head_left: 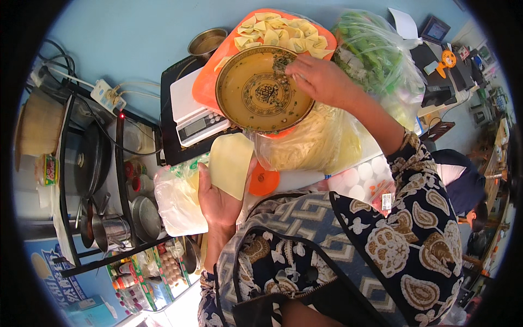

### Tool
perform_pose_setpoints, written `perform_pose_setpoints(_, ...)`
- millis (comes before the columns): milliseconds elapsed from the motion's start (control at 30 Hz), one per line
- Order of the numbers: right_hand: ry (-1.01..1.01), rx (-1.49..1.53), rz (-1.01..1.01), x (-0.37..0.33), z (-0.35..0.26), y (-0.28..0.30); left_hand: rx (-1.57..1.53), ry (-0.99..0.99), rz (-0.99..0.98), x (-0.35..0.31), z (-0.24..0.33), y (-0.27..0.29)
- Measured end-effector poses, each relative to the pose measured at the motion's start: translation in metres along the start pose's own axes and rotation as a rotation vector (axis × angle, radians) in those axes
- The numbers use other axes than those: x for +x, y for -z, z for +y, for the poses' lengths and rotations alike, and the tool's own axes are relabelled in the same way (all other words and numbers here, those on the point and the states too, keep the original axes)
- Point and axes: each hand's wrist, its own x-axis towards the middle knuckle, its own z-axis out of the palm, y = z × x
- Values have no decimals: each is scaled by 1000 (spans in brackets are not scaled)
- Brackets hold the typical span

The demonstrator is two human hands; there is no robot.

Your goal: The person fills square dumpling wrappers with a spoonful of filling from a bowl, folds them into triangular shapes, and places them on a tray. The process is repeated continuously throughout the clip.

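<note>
On the open palm of my left hand (217,203) rests a flat, pale yellow wonton wrapper (231,165), its far part reaching past my fingers. My right hand (318,79) is over the right rim of a wide brown bowl (245,103), fingers pinched together beside a clump of dark green filling (281,64). Whatever the pinch holds is hidden by the fingers. Bits of filling cling to the bowl's patterned bottom. Behind the bowl, several folded wontons (283,34) lie on an orange tray (210,82).
A white digital scale (199,128) sits left of the bowl. Bagged noodles (305,141) lie in front of it, bagged greens (370,49) at the right. Left stands a black rack (122,180) with pans. A person (457,180) is at the far right.
</note>
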Motion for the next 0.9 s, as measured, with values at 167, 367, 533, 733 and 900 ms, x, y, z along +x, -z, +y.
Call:
perform_pose_setpoints(167,-173,245,-64,-12,-21,10,38,-15,37,1,0,7)
perform_pose_setpoints(367,-207,205,-46,-23,-36,9,41,49,61,2,-3,10)
perform_pose_setpoints(533,-138,174,-7,-26,-59,6,79,87,27,2,-5,9)
perform_pose_setpoints(733,-52,238,-140,-33,-86,2,45,104,-16,12,-10,12)
perform_pose_setpoints(900,-198,533,-25,-28,-111,5,6,93,3,15,-13,11)
